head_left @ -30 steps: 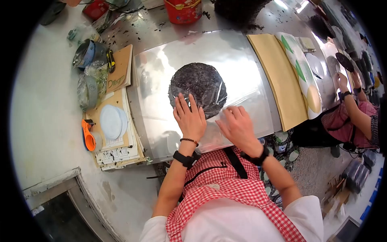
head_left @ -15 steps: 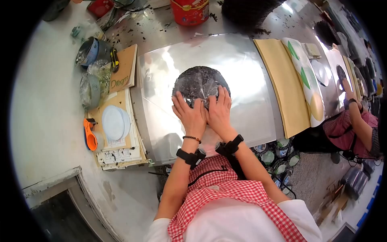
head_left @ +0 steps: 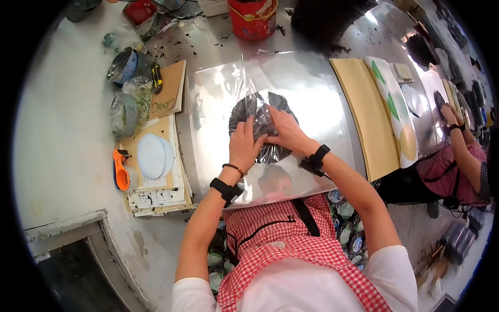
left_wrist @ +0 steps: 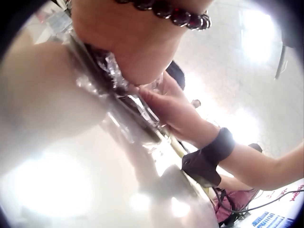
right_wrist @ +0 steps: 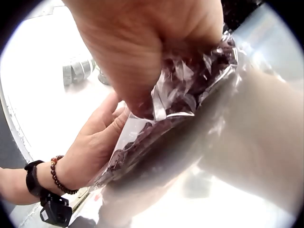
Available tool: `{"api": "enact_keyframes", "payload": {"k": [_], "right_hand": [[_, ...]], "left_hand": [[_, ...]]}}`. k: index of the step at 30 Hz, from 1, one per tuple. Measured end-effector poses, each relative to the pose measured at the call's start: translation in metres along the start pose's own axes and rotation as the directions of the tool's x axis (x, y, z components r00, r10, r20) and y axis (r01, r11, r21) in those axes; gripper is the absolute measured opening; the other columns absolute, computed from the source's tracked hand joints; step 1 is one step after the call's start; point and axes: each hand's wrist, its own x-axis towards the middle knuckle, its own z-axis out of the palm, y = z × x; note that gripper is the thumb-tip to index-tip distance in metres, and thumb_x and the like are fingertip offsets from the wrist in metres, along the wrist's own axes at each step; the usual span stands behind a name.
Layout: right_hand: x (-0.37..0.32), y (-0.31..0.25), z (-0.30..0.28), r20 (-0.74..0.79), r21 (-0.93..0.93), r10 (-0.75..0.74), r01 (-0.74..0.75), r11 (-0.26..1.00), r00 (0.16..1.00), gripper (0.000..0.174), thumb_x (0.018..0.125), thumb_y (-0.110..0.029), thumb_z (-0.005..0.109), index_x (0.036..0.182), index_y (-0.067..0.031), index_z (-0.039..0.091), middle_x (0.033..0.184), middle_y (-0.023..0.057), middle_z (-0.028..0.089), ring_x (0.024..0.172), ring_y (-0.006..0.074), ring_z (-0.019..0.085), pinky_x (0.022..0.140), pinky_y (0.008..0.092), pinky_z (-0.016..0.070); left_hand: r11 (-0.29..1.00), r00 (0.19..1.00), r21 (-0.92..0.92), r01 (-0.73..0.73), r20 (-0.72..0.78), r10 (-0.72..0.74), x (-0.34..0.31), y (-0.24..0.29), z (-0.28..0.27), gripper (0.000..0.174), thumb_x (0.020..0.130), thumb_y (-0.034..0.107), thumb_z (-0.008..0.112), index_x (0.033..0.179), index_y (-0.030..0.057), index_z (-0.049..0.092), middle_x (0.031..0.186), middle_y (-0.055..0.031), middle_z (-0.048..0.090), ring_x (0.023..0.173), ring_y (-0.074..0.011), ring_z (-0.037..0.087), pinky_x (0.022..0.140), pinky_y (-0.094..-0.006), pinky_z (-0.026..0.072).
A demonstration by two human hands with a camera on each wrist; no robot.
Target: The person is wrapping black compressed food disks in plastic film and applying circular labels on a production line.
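Nearest is the person's red-and-white checked apron (head_left: 254, 218), below the dark round cake in the head view. Between it and the cake come two bare forearms, each with a black strap at the wrist; a beaded bracelet (head_left: 233, 169) sits above the left strap.

The left hand (head_left: 242, 143) rests on the near left part of the cake, fingers fairly straight and thumb spread toward the other hand. The right hand (head_left: 288, 130) lies over the cake's right part, thumb against its edge; whether its fingers pinch the plastic I cannot tell.

The dark round cake (head_left: 262, 122) lies between and under the hands, covered by crinkled clear film (head_left: 252, 73) that extends past its far side. Beneath it spreads a large glossy sheet (head_left: 322, 130).

Left of the cake are a stack of papers (head_left: 171, 166) bearing pale round discs (head_left: 153, 156), and a brown notebook marked "Dream" (head_left: 169, 91) with a yellow-and-black utility knife (head_left: 157, 78) on it. To its right is a brown paper sheet (head_left: 353, 114).

Beyond the cake, a red bucket (head_left: 252, 22) and a dark heap (head_left: 332, 18) stand on the metal bench (head_left: 215, 47), strewn with dark flakes.
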Motion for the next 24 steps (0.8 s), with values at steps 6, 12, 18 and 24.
{"api": "enact_keyframes", "payload": {"k": [6,12,18,24], "right_hand": [[0.018,0.011,-0.013,-0.004,-0.439,-0.479,0.429,0.789,0.878,0.068,0.071,-0.043,0.076,0.117,0.0004,0.049,0.118,0.0221,0.049,0.109,0.0391,0.047,0.095,0.0441,0.0387],[0.016,0.017,-0.011,0.18,-0.077,-0.099,0.114,0.991,0.979,0.064,0.071,-0.034,0.079,0.121,-0.0059,0.051,0.108,0.0161,0.055,0.103,0.032,0.051,0.092,0.0461,0.0389],[0.011,0.017,-0.013,-0.031,-0.165,-0.275,0.267,0.95,0.961,0.049,0.069,-0.027,0.08,0.111,-0.0113,0.059,0.12,0.012,0.052,0.116,0.029,0.047,0.095,0.0452,0.0366],[0.015,0.024,-0.014,0.179,-0.119,-0.216,0.239,0.964,0.96,0.054,0.066,-0.024,0.08,0.112,-0.0107,0.055,0.13,0.0161,0.048,0.127,0.0344,0.039,0.097,0.0473,0.0359]], "left_hand": [[0.84,0.891,0.305,-0.448,0.083,0.446,0.025,-0.016,-0.01,0.046,0.084,0.032,0.068,0.113,-0.0014,0.054,0.131,-0.0241,0.046,0.122,-0.0417,0.043,0.1,-0.0465,0.0363],[0.986,0.983,-0.03,-0.162,0.081,0.164,0.027,-0.013,-0.014,0.058,0.074,0.033,0.078,0.115,-0.0004,0.054,0.117,-0.0197,0.053,0.106,-0.0329,0.052,0.094,-0.0423,0.0414],[0.893,0.884,0.087,-0.441,0.212,0.416,0.043,-0.034,-0.016,0.047,0.071,0.038,0.079,0.096,0.0032,0.061,0.136,-0.0245,0.042,0.12,-0.0347,0.047,0.103,-0.0453,0.0366],[0.926,0.985,-0.353,-0.131,-0.15,0.083,0.05,-0.018,-0.011,0.095,0.056,0.039,0.09,0.129,0.0026,0.041,0.146,-0.023,0.022,0.135,-0.0342,0.029,0.104,-0.0415,0.0393]]}}
